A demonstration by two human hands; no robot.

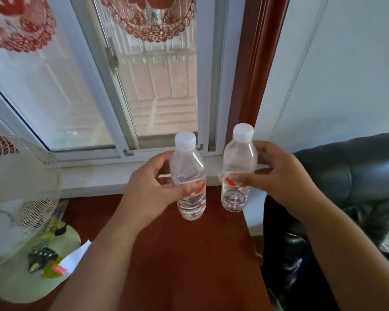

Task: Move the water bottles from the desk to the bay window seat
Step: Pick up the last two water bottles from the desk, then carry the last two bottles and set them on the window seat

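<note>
Above the red desk [189, 254], near the white window seat [94, 178], two upright bottles were held: left bottle [189, 176] grasped by the left hand [148, 189], right bottle [238, 167] by the right hand [281, 176]. Thin walls risked buckling; the right fingertip grip could slip.

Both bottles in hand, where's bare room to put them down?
The left hand and right hand each grip a clear plastic water bottle, one on the left and one on the right. Free: the white window ledge between the white fan and the bottles, and the near red-brown desk. Crowded: the left edge, with papers.
</note>
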